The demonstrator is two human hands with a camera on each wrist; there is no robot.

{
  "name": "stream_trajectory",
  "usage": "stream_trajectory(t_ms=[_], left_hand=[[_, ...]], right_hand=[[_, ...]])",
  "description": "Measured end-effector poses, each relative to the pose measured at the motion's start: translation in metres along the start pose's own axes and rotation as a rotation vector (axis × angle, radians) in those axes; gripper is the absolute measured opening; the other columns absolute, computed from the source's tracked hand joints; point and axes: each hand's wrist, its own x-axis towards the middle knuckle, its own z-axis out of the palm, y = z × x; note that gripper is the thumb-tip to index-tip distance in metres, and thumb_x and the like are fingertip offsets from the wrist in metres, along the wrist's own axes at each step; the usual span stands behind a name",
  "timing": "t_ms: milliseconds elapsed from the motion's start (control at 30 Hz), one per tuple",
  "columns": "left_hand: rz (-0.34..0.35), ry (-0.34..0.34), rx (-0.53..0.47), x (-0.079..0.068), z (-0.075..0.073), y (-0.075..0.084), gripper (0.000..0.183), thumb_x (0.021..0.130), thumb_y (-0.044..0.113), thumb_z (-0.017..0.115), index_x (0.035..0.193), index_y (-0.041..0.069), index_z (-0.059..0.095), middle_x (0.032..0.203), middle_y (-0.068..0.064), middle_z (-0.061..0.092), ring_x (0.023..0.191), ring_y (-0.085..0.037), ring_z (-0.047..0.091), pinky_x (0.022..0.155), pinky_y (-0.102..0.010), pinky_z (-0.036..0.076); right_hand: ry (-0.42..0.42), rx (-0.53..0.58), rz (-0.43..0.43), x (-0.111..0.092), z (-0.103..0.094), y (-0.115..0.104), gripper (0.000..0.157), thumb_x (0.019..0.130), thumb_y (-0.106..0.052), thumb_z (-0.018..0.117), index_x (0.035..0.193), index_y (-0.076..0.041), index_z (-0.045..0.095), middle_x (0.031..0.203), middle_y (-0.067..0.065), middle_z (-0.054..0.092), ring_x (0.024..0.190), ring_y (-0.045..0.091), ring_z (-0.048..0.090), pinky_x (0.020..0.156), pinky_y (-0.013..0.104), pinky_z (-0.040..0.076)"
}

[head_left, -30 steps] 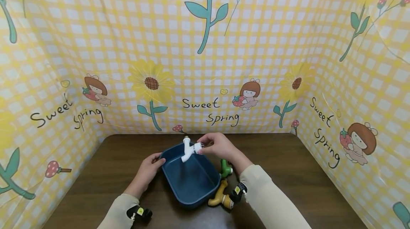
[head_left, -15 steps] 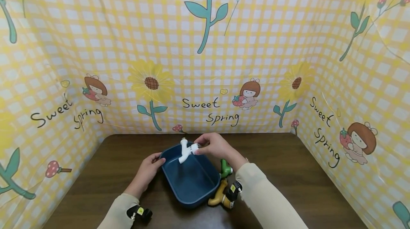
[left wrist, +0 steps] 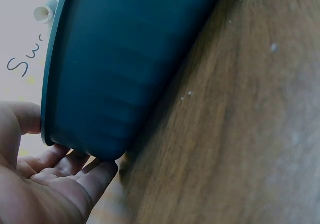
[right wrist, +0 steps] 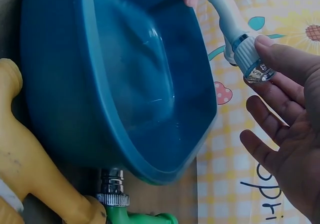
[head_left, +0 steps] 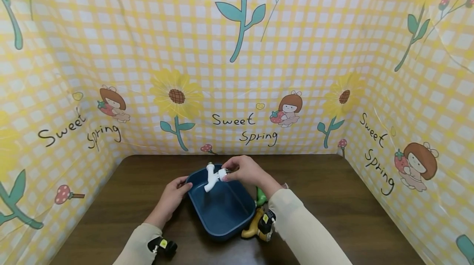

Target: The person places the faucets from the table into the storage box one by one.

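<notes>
A white faucet [head_left: 211, 179] is held above the far part of a dark blue basin [head_left: 222, 215], its spout slanting down to the left. My right hand [head_left: 247, 171] pinches the knob at its right end between thumb and fingers. In the right wrist view, the other fingers of the right hand [right wrist: 292, 134] spread apart behind the faucet [right wrist: 245, 49]. My left hand [head_left: 171, 199] grips the basin's far left corner. The left wrist view has the left hand's [left wrist: 50, 184] thumb at the rim and several fingers under the basin's outer wall [left wrist: 115, 74].
A green faucet [head_left: 261, 196] and a yellow faucet [head_left: 252, 229] lie against the basin's right side, partly hidden by the right forearm. All stand on a brown wooden table [head_left: 140, 170]. A yellow checked cloth [head_left: 237, 80] closes off the back and sides.
The right hand has carried the white faucet a little left and nearer over the basin. The right forearm now covers more of the green and yellow faucets. The left hand keeps its place.
</notes>
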Motion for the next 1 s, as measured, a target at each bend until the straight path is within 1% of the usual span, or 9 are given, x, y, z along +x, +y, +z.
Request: stream_trajectory(t_ms=[367,533,667,800,1000], left_hand=[[-0.003,-0.009,-0.005,-0.002,0.000,0.001,0.047,0.105,0.023,0.058,0.144,-0.002,0.051,0.140,-0.023,0.058,0.122,-0.028,0.059,0.104,-0.046,0.051],[-0.003,-0.006,-0.012,-0.001,0.001,0.001,0.046,0.105,0.023,0.058,0.143,-0.001,0.053,0.139,-0.021,0.059,0.120,-0.027,0.059,0.103,-0.043,0.052],[-0.001,-0.005,-0.014,-0.001,0.001,0.002,0.046,0.104,0.023,0.059,0.142,-0.001,0.053,0.138,-0.021,0.060,0.118,-0.025,0.060,0.101,-0.041,0.053],[0.004,-0.006,-0.009,-0.001,0.000,0.001,0.046,0.104,0.023,0.059,0.143,-0.002,0.053,0.139,-0.021,0.059,0.119,-0.024,0.059,0.101,-0.042,0.053],[0.009,-0.002,-0.005,0.001,0.000,0.000,0.046,0.104,0.023,0.059,0.142,-0.002,0.053,0.140,-0.022,0.059,0.120,-0.026,0.059,0.103,-0.044,0.052]], right_hand=[[-0.011,0.018,0.021,0.005,0.010,-0.001,0.026,0.084,-0.028,0.086,0.108,-0.023,0.076,0.098,-0.011,0.073,0.090,0.013,0.065,0.084,0.033,0.056],[-0.017,0.016,0.034,0.008,0.015,-0.001,0.026,0.084,-0.028,0.086,0.108,-0.023,0.076,0.099,-0.010,0.073,0.091,0.013,0.064,0.085,0.034,0.056],[-0.022,0.008,0.028,0.011,0.020,0.002,0.025,0.085,-0.028,0.085,0.108,-0.023,0.076,0.098,-0.010,0.072,0.090,0.013,0.064,0.085,0.033,0.055],[-0.026,0.015,0.026,0.014,0.024,0.002,0.025,0.084,-0.025,0.086,0.107,-0.022,0.076,0.096,-0.009,0.072,0.088,0.013,0.063,0.085,0.033,0.055],[-0.040,0.031,0.041,0.017,0.026,-0.003,0.025,0.083,-0.022,0.086,0.106,-0.019,0.076,0.096,-0.007,0.072,0.088,0.014,0.063,0.086,0.033,0.055]])
